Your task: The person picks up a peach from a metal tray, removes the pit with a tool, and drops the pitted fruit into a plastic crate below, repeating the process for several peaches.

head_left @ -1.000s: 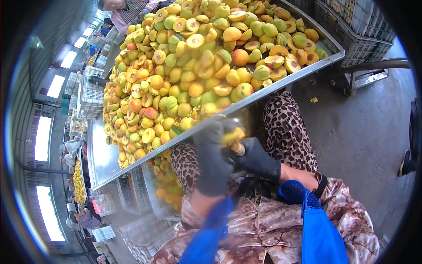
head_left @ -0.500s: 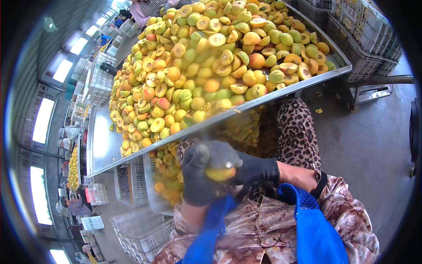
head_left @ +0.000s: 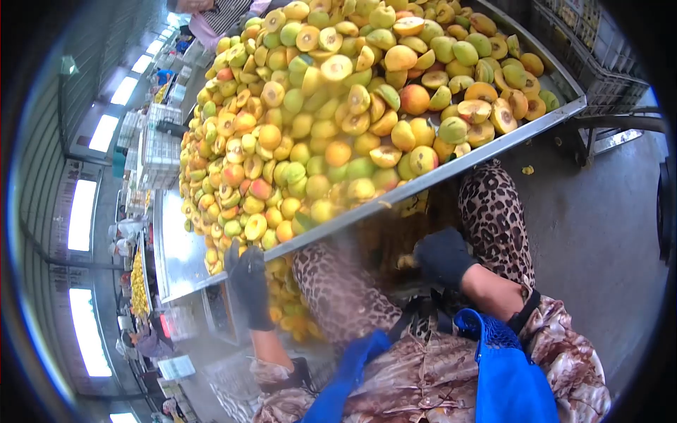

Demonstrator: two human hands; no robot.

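My left hand, in a dark glove, is at the near edge of the metal table, beside the yellow-green peaches. Its fingers point up and look apart, and no fruit shows in them. My right hand, also gloved, is closed over my lap near the leopard-print trouser leg. A small pale blurred thing shows at its fingertips; what it is I cannot make out. Many peaches on the heap are cut in half, several with the pit showing.
More peaches lie in a container below the table edge, beside my left leg. Stacked crates stand at the right. Across the table is a person in a striped top. Another fruit-covered table is far left.
My hands were together around a yellow-green peach above my lap. They have parted: the left moved up-left to the table edge, the right moved right. The peach no longer shows in them.
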